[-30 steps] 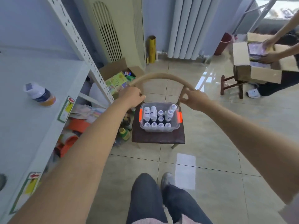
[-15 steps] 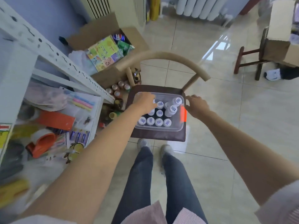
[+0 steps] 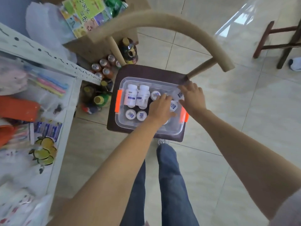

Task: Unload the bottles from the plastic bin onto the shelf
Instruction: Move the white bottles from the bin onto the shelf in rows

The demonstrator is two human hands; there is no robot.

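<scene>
Currently both hands in plastic bin (image 3: 121, 123): left hand (image 3: 160, 106) and right hand (image 3: 193, 97) over bottles (image 3: 136, 97), grip unclear. Risks toppling neighbours, nudging bin off chair (image 3: 146, 71) edge.

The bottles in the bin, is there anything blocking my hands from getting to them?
Nothing visible: the clear plastic bin has no lid on, and the left hand and right hand are already among the white bottles.

One head-worn wide-angle view only, so no overlap is had. It is aimed steeply down and forward over a chair (image 3: 146, 101) holding the plastic bin (image 3: 123, 123); a shelf (image 3: 61, 121) is caught at frame left, and both forearms are seen close below.
</scene>
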